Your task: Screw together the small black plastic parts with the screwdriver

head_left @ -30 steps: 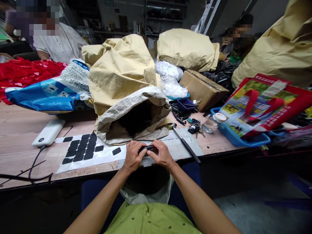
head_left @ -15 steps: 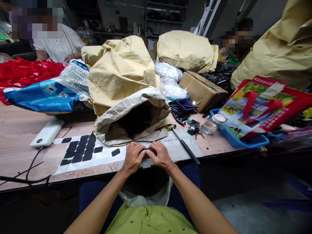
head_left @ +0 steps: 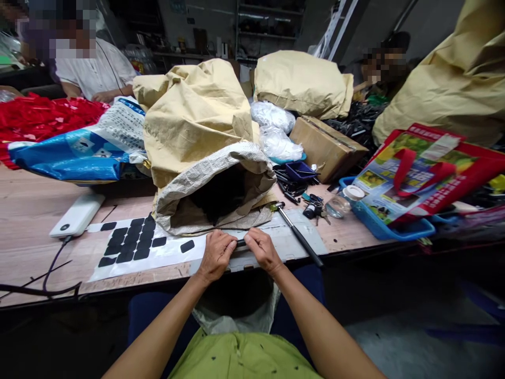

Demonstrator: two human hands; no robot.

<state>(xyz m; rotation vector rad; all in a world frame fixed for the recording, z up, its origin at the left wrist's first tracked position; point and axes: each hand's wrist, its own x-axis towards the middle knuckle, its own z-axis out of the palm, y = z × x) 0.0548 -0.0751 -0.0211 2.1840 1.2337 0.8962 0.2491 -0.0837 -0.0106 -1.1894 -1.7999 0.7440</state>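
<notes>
Far left of my grip I see a white power bank (head_left: 78, 215) on the counter (head_left: 27, 221), and nearer in a white backing sheet (head_left: 158, 252) with black adhesive pads (head_left: 132, 242) — many slots in its rows are already bare, so I judge a good share of the pads used and a couple of dozen left. One loose pad (head_left: 188, 246) lies just left of my left hand (head_left: 215, 254).

That hand is closed on the left end of a small black part (head_left: 241, 242), and my right hand (head_left: 265, 250) pinches its right end; the part sits between the two grips, just above the grey mat (head_left: 284, 239) at the counter's near edge. I take it that this piece is mid-way through being fitted or pressed together — not yet finished.

Just behind the grip gapes an open sack (head_left: 215, 192); to the right lies a hammer (head_left: 298, 234).

Most of the part is covered by my fingers, so I cannot tell its shape or whether a pad is on it. The sack's inside is only dark.
</notes>
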